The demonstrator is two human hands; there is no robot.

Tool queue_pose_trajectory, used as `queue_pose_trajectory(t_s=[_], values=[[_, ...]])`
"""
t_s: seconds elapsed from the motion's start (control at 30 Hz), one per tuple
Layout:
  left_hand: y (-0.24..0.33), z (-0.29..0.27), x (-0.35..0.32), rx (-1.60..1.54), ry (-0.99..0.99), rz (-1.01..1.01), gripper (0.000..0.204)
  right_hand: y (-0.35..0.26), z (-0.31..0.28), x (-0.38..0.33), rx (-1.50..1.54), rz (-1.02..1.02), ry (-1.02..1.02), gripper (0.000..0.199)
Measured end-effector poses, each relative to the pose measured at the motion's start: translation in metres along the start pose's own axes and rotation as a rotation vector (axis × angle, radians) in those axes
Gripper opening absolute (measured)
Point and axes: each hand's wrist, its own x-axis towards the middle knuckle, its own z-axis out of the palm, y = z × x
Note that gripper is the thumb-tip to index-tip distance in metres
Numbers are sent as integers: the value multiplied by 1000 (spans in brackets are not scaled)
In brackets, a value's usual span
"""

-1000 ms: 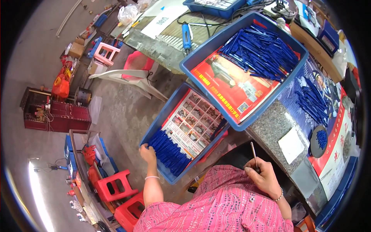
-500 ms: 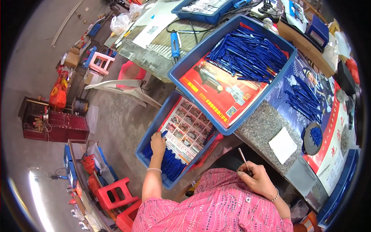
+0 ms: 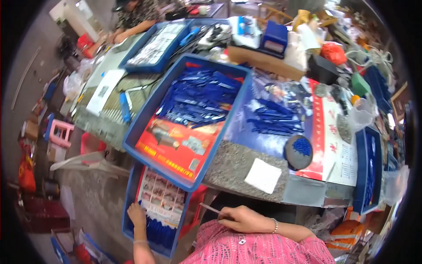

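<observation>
The left hand is lying over the left side of a lower blue plastic tray, while the right hand is pinching a slim rod-like tool.

A blue tip is showing at the left fingertips, though I cannot tell whether they are pinching it; slim blue pen-like sticks are lying in that tray, just right of this grip and nearer the body. The right thumb and fingers are pressing together on the tool, which is pointing leftward. Beyond both hands, an upper blue tray is holding a stick heap. Past the right grip, a square white paper is lying near, with a round dish of tiny blue pieces farther right.
</observation>
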Motion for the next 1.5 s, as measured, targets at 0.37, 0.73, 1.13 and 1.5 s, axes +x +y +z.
queue_pose_trajectory(t_s=[0.37, 0.73, 1.13, 1.5], values=[[-8, -52, -56, -99, -4, -67, 34, 9, 2, -4, -6, 8, -16, 20], [14, -57, -78, -337, -26, -136, 32, 3, 8, -1, -12, 105, 60, 15], [17, -43, -100, -435, -133, -79, 33, -1, 16, -2, -29, 125, 47, 12], [134, -195, -27, -757, 132, 357, 24, -2, 14, 1, -36, 128, 61, 15]])
